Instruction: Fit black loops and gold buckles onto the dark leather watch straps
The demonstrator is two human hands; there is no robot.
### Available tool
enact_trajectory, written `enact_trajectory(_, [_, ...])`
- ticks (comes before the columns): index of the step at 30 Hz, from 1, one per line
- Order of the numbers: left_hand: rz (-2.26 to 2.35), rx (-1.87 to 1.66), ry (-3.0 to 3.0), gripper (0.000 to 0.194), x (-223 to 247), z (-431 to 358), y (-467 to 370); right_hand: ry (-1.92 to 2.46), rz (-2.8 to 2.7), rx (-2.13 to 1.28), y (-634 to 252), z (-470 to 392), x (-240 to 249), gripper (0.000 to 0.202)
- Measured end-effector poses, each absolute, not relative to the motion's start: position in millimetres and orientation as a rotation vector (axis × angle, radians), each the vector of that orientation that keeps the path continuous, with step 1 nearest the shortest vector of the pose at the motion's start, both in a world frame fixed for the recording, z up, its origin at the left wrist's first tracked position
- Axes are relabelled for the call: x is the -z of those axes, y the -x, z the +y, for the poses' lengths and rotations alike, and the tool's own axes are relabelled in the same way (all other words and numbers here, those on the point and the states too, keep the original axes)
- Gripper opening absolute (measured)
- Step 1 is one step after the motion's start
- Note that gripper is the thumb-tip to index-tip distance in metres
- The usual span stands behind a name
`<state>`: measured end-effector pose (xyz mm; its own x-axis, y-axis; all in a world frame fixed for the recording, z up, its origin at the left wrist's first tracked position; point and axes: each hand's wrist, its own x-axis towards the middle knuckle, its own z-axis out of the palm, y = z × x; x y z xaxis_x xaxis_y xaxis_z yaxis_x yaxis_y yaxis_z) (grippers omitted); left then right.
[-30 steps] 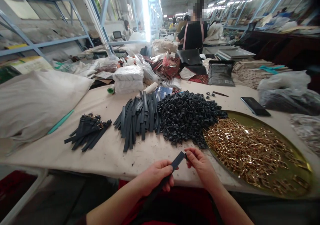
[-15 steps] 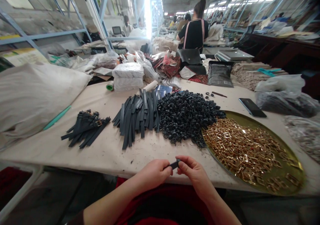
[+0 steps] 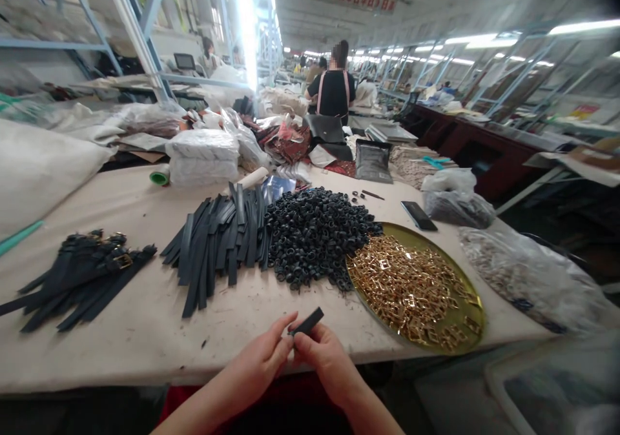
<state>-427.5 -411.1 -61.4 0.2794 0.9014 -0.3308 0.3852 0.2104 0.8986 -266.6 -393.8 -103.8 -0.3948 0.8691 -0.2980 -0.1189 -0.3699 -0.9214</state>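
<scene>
Evidently, the tabletop (image 3: 145, 344) carries several separate groups of parts. Farthest left of the fingers, a pale covered bulk (image 3: 43, 170) lies with a teal strip (image 3: 22, 237) along its near edge. Next, left of the fingers, is a loose heap of buckled straps (image 3: 84, 280), dark, with gold-coloured metal showing at their upper ends. Nearer to the fingers, beyond them and to the left, plain dark straps (image 3: 213, 238) lie overlapping, most running lengthwise away from the wearer.

The left hand (image 3: 264, 357) is at the near end of the black strap (image 3: 309, 321), index finger extended and thumb close below; whether these fingers grip it cannot be told. The strap is held between the two hands above the near edge, its free end pointing up and to the right. The right hand (image 3: 325, 352) pinches it, thumb on top.

Straight beyond the fingers is a mound of small black loops (image 3: 317, 235), touching the plain straps. To the right of the fingers, a round gold-toned tray (image 3: 467, 328) holds many gold-coloured buckles (image 3: 407, 280); the mound meets its left rim. Farther out, beyond and right of the fingers, are a slim dark tool (image 3: 372, 195), a phone (image 3: 419, 216) and a clear plastic bag (image 3: 537, 273).
</scene>
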Motion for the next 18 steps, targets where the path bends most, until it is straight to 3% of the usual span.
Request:
enact_trajectory(2, [1.32, -0.566, -1.383, 0.042, 61, -408, 427, 1.294, -1.47, -1.469, 247, -381, 99, 0.037])
enact_trajectory(6, [1.314, -0.527, -1.333, 0.03, 63, -405, 423, 1.867, -1.905, -0.22, 184, -339, 85, 0.028])
enact_trajectory(8, [1.288, -0.503, -1.287, 0.027, 66, -405, 417, 2.048, -2.071, 0.105, 163, -321, 83, 0.022])
enact_trajectory(11, [1.272, -0.499, -1.261, 0.02, 71, -405, 408, 2.121, -2.214, 0.235, 154, -310, 85, 0.017])
enact_trajectory(18, [1.296, -0.387, -1.273, 0.016, 64, -411, 406, 2.101, -2.204, 0.188, 152, -309, 91, 0.017])
